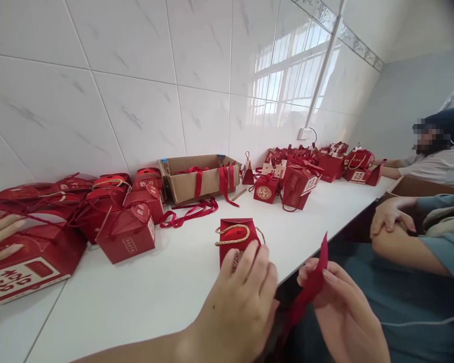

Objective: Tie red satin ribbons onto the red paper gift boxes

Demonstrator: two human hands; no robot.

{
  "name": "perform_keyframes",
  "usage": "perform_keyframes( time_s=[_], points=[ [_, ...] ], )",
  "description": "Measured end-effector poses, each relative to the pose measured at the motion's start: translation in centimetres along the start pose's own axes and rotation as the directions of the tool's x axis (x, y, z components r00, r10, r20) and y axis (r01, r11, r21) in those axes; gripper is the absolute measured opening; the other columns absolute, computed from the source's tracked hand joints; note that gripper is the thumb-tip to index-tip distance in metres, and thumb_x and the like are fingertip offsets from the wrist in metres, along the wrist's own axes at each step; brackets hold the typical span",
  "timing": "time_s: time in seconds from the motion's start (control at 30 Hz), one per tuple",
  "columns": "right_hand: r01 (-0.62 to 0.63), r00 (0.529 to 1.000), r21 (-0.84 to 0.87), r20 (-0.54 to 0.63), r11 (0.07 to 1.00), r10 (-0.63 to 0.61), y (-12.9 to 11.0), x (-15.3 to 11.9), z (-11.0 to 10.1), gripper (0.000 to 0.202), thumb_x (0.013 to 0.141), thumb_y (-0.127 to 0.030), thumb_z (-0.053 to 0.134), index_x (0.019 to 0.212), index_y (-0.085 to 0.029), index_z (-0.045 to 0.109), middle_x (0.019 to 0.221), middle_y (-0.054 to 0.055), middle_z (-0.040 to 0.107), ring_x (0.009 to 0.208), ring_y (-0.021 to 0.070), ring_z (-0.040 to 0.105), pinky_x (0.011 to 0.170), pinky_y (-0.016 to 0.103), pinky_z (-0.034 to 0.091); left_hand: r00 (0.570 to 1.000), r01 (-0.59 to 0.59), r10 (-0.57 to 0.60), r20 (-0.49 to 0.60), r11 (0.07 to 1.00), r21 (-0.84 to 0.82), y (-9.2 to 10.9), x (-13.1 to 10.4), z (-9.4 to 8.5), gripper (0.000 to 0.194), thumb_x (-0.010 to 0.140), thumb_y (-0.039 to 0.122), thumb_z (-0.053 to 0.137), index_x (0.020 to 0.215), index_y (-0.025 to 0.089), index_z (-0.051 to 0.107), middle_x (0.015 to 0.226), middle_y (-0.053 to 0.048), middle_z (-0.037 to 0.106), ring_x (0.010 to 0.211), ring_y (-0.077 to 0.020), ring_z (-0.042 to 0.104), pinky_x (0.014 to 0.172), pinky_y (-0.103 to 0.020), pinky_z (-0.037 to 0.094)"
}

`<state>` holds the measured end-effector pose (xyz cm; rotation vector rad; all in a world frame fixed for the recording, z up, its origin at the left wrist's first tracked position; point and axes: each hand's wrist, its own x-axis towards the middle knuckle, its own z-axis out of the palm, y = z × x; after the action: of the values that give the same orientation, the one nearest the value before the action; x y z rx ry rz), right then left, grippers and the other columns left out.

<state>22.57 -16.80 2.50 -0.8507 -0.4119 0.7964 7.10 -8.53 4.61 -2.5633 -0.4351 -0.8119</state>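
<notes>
A small red gift box (236, 233) with twisted gold cord handles stands on the white table in front of me. My left hand (242, 292) is at its near side, fingers bent around its lower front and covering that part. To the right, just past the table's edge, my right hand (342, 302) pinches a dark red ribbon (313, 287) between thumb and fingers. One end of the ribbon points up above the hand; the rest hangs down in blur beside my left wrist.
Finished-looking red boxes (126, 232) crowd the left, where another person's fingers (2, 237) touch one. A cardboard box (185, 186) with ribbons over its rim stands by the wall. More red boxes (298, 184) line the right. Two people sit at right, one with folded arms (404, 232).
</notes>
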Motion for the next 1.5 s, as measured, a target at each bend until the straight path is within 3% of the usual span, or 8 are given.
perform_keyframes(
  time_s=[0.23, 0.43, 0.63, 0.87, 1.07, 1.2, 1.33, 1.5],
  points=[
    [-0.009, 1.0, -0.047, 0.023, 0.999, 0.01, -0.1, 0.4, -1.8, 0.018, 0.069, -0.036, 0.072, 0.071, -0.018, 0.069, 0.076, 0.002, 0.06, 0.073, 0.0139, 0.056, 0.066, 0.021, 0.052, 0.935, 0.174, -0.229, 0.272, 0.961, 0.215, -0.7, -0.4, 2.2, 0.07, 0.079, 0.049, 0.056, 0.133, 0.005, 0.047, 0.14, -0.025, 0.042, 0.124, -0.0426, 0.042, 0.091, -0.053, 0.038],
    [-0.022, 0.999, -0.075, 0.042, 0.997, 0.025, 0.2, 0.8, -2.3, 0.019, 0.071, -0.037, 0.07, 0.072, -0.018, 0.068, 0.076, 0.003, 0.058, 0.076, 0.0149, 0.054, 0.067, 0.022, 0.051, 0.87, 0.188, -0.337, 0.361, 0.903, 0.387, -1.8, 0.1, 1.1, 0.075, 0.078, 0.049, 0.059, 0.127, -0.007, 0.049, 0.129, -0.034, 0.048, 0.109, -0.0444, 0.052, 0.079, -0.049, 0.045],
    [-0.073, 0.993, -0.086, 0.091, 0.994, 0.08, 0.7, 1.0, -2.1, 0.019, 0.075, -0.036, 0.067, 0.071, -0.018, 0.064, 0.07, 0.002, 0.056, 0.07, 0.0143, 0.052, 0.063, 0.023, 0.046, 0.727, 0.318, -0.511, 0.459, 0.843, 0.433, -4.0, 1.0, -0.9, 0.062, 0.086, 0.059, 0.039, 0.072, 0.004, 0.066, 0.062, -0.017, 0.06, 0.061, -0.0311, 0.059, 0.058, -0.042, 0.043],
    [-0.072, 0.986, -0.161, 0.14, 0.984, 0.095, 1.6, 0.9, -1.3, 0.03, 0.079, -0.041, 0.064, 0.063, -0.018, 0.056, 0.062, 0.001, 0.052, 0.064, 0.0129, 0.046, 0.061, 0.022, 0.041, 0.841, 0.491, -0.437, 0.318, 0.863, -0.114, -7.7, 2.2, 0.5, 0.047, 0.089, 0.054, 0.033, 0.089, 0.017, 0.061, 0.126, -0.016, 0.052, 0.116, -0.0325, 0.048, 0.079, -0.042, 0.049],
    [-0.062, 0.989, -0.224, 0.119, 0.973, 0.09, 2.0, 0.8, -1.2, 0.03, 0.081, -0.043, 0.062, 0.065, -0.018, 0.055, 0.062, 0.0, 0.051, 0.062, 0.0121, 0.043, 0.061, 0.021, 0.039, 0.814, 0.574, -0.466, 0.346, 0.555, -0.602, -10.4, 2.1, 3.7, 0.027, 0.082, 0.02, 0.034, 0.073, 0.02, 0.059, 0.127, -0.005, 0.052, 0.125, -0.0243, 0.041, 0.104, -0.043, 0.034],
    [-0.065, 0.985, -0.248, 0.138, 0.967, 0.102, 2.0, 0.5, -0.9, 0.032, 0.082, -0.044, 0.062, 0.065, -0.018, 0.056, 0.064, 0.001, 0.053, 0.064, 0.0124, 0.044, 0.062, 0.021, 0.04, 0.809, 0.572, -0.416, 0.415, 0.396, -0.718, -10.8, 1.8, 5.0, 0.025, 0.078, 0.016, 0.035, 0.073, 0.019, 0.06, 0.125, -0.006, 0.055, 0.126, -0.024, 0.042, 0.105, -0.04, 0.033],
    [-0.086, 0.979, -0.225, 0.163, 0.971, 0.124, 1.8, 0.3, -0.6, 0.03, 0.08, -0.043, 0.063, 0.066, -0.018, 0.057, 0.064, 0.001, 0.054, 0.064, 0.0132, 0.045, 0.062, 0.021, 0.04, 0.832, 0.542, -0.421, 0.361, 0.48, -0.69, -10.1, 1.8, 4.9, 0.029, 0.088, 0.031, 0.038, 0.076, 0.019, 0.061, 0.115, -0.007, 0.06, 0.108, -0.0233, 0.054, 0.094, -0.038, 0.042],
    [-0.145, 0.963, -0.231, 0.192, 0.962, 0.191, 1.9, 0.1, -0.3, 0.024, 0.077, -0.038, 0.068, 0.067, -0.017, 0.063, 0.074, 0.002, 0.057, 0.071, 0.0137, 0.048, 0.065, 0.021, 0.042, 0.903, 0.41, -0.411, 0.128, 0.733, -0.543, -8.8, 1.5, 4.2, 0.036, 0.092, 0.031, 0.036, 0.069, 0.017, 0.06, 0.084, -0.004, 0.062, 0.076, -0.0155, 0.057, 0.071, -0.029, 0.045]
  ],
)
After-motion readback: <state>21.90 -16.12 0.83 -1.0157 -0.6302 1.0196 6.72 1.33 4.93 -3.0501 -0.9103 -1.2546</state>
